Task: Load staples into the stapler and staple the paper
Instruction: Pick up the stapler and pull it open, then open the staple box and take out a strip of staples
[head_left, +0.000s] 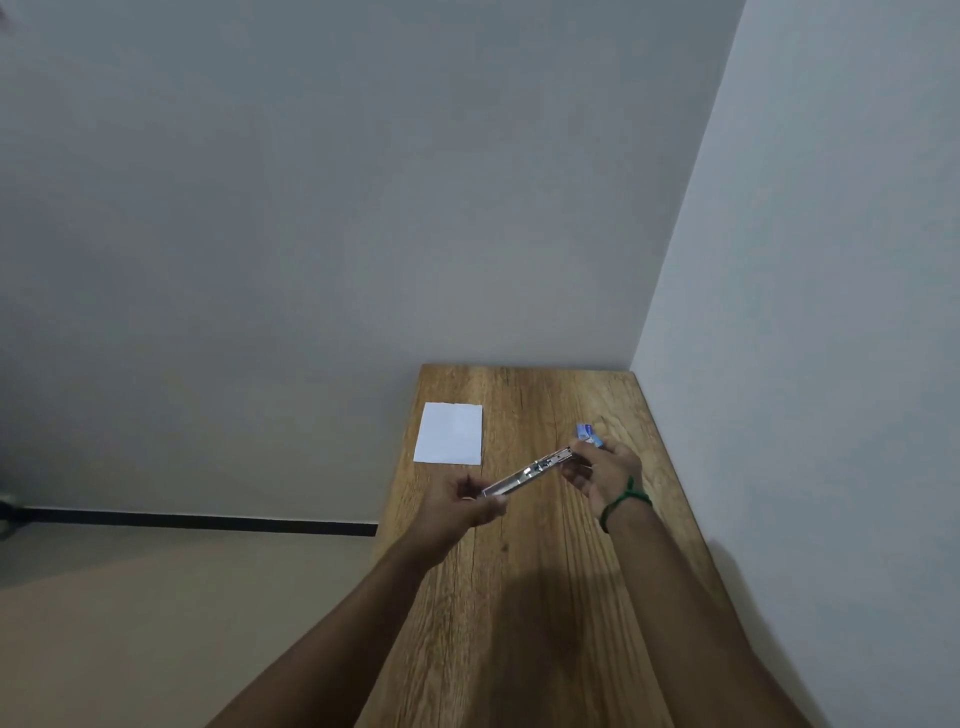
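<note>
Loading seems underway: the grip of the left hand (467, 501) and of the right hand (605, 473) each pinches an end of the opened stapler (527, 472), while the paper (449, 434) lies apart, apparently unstapled.

Place: plain indoor room; home or office unclear
Walls: bare grey walls (311, 182) meeting in a corner
Furniture: wood-grain table (524, 597) set into that corner
Floor: beige floor (156, 623), black skirting (208, 521)
</note>
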